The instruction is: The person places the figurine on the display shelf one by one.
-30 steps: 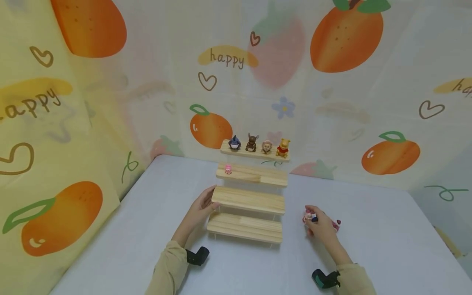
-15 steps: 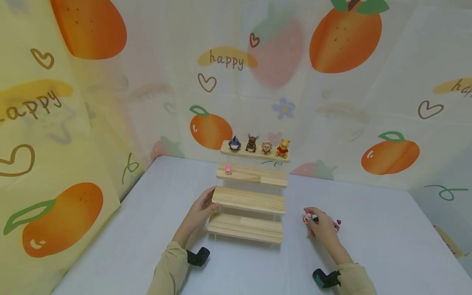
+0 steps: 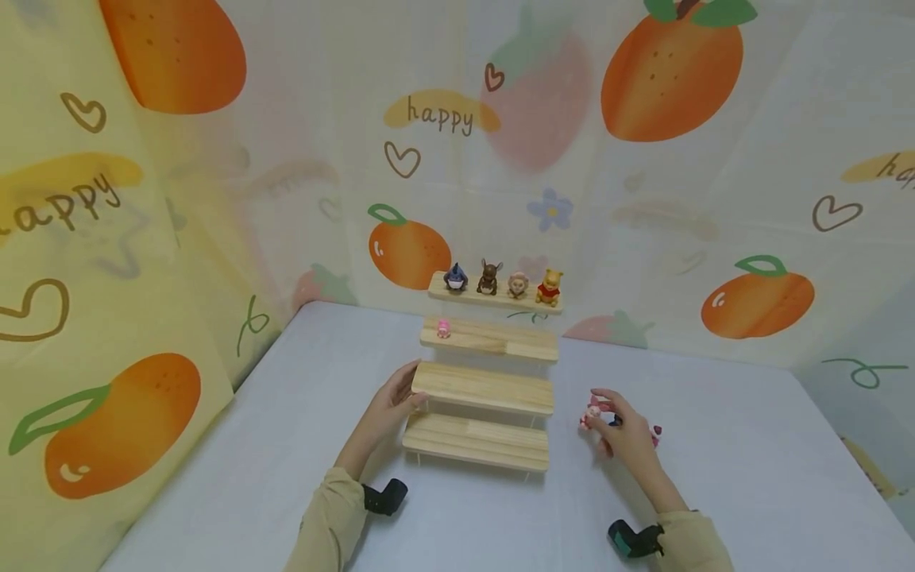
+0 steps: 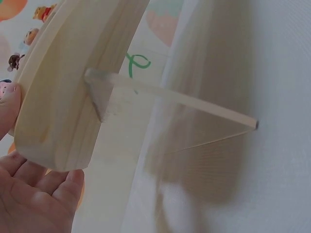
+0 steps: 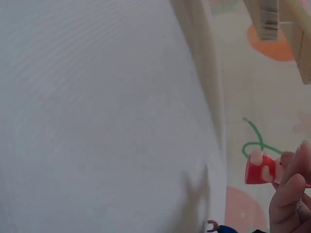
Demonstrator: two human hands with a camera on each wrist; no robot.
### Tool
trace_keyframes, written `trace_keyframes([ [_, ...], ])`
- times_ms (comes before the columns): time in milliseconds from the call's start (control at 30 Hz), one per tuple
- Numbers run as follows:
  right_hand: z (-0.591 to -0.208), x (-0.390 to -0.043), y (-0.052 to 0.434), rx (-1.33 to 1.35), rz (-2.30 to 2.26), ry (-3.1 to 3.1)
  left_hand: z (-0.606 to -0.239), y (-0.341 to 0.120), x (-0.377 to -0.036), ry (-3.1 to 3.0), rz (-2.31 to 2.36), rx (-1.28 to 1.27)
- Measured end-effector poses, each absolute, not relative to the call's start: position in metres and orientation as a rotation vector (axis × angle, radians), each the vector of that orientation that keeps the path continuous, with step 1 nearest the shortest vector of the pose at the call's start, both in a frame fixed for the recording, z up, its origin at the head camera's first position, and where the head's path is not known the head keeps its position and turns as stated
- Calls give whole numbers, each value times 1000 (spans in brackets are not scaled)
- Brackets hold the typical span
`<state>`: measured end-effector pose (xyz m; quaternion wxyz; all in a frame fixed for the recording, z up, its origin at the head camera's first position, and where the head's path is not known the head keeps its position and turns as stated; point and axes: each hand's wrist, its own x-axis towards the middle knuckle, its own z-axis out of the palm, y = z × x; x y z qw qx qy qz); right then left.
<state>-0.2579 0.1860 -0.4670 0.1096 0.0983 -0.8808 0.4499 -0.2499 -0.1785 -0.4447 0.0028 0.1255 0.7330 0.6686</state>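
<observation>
A wooden stepped shelf (image 3: 483, 387) with several tiers stands on the white table (image 3: 214, 477). My left hand (image 3: 392, 403) holds the left end of its second tier, thumb on top; the left wrist view shows my fingers (image 4: 43, 194) under the board (image 4: 73, 87). My right hand (image 3: 620, 427), right of the shelf, pinches a small pink and red figurine (image 3: 592, 415), seen from below in the right wrist view as a red figurine (image 5: 260, 170) at my fingertips (image 5: 291, 184). Several figurines (image 3: 503, 284) stand on the top tier. One pink figurine (image 3: 443, 328) stands on the tier below.
Another small pink toy (image 3: 652, 434) lies on the table just behind my right hand. Fabric printed with oranges and hearts (image 3: 672, 79) closes off the back and left sides. The lower two tiers hold nothing.
My right hand has lifted the pink and red figurine slightly and moved it left toward the shelf. The left hand has stayed on the shelf.
</observation>
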Motion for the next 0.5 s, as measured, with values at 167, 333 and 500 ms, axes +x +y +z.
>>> trace_keyframes([
  [167,-462,-257,181,309,1486,-2547,-444,-179,-250,2296,2099,396],
  [333,-457,-261,180,345,1703,-2518,-445,-179,-249,2302,2094,392],
  [500,-460,-272,185,464,1815,-2463,-445,-180,-249,2300,2092,403],
])
